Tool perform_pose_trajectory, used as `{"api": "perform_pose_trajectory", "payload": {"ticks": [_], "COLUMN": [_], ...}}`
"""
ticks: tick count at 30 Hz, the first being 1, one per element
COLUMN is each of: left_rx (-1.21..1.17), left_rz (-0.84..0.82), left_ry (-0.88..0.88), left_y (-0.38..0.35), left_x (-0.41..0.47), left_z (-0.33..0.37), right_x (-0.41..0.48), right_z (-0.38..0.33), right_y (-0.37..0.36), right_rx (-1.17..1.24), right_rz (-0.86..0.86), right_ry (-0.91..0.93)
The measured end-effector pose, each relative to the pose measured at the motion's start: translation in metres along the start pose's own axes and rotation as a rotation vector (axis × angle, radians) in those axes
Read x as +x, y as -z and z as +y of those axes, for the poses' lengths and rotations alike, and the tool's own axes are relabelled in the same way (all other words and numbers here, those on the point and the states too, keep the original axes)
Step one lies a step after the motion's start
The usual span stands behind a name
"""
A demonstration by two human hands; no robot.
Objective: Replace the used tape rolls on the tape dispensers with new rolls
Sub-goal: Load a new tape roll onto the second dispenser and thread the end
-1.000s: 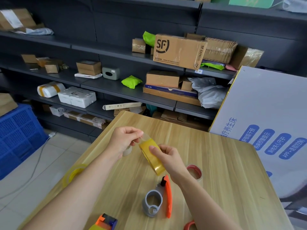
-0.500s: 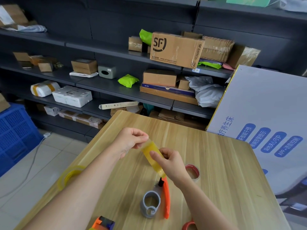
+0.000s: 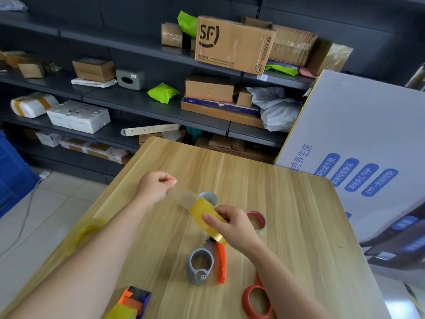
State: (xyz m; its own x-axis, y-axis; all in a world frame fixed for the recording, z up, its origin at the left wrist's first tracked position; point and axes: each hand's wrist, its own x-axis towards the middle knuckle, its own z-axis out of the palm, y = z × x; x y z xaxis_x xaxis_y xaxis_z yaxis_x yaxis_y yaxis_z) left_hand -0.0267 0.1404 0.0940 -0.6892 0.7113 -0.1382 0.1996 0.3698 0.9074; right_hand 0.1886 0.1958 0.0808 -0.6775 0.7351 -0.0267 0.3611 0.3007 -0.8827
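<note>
Your left hand (image 3: 156, 187) is clenched in a pinch on the free end of the tape strip (image 3: 184, 196); your right hand (image 3: 232, 225) grasps the new yellow roll (image 3: 204, 215), fingers curled round its width; the roll is held above the table (image 3: 287, 203), with the strip drawn taut between your two hands. The step looks like freeing a leader before loading; pull out only enough to reach past the cutter, since a long tail of clear film will likely fold and stick to itself; pinch at the very end and turn the sticky face away from your knuckles. The empty dispenser (image 3: 200, 265), with its grey hub and orange handle, lies on its side just below your right hand; check which way the leader leaves the roll, so the adhesive faces the right way once the roll is on the hub; seat the core squarely, as a tilted roll would probably bind. A red-cored roll (image 3: 256, 218), probably a spent one, sits just behind your right hand; a second dispenser (image 3: 135, 300) lies at the near edge; a pale yellow roll (image 3: 82, 233) rests at the left edge; dark shelving (image 3: 138, 100) stacked with parcels stands beyond.
</note>
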Motion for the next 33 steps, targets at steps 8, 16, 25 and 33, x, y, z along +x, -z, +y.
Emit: {"api": "perform_pose_trajectory", "payload": {"ticks": [8,16,25,33], "left_rx": [-0.033,-0.072,-0.173,0.445], "left_rz": [-0.08,-0.201,-0.148,-0.152], "left_ry": [0.111,0.367,0.653,0.165], "left_y": [-0.007,-0.022,-0.036,-0.061], "left_x": [0.005,-0.008,-0.02,-0.035], "left_z": [-0.037,-0.082,-0.118,-0.126], "right_x": [-0.015,-0.037,-0.048,-0.048], "right_z": [0.033,0.064,0.092,0.102], "right_y": [-0.021,-0.058,-0.092,-0.107], "right_rx": [-0.334,-0.591,-0.817,-0.869], "right_rz": [-0.005,-0.087,-0.071,-0.089], "right_ry": [0.001,0.06,0.115,0.137]}}
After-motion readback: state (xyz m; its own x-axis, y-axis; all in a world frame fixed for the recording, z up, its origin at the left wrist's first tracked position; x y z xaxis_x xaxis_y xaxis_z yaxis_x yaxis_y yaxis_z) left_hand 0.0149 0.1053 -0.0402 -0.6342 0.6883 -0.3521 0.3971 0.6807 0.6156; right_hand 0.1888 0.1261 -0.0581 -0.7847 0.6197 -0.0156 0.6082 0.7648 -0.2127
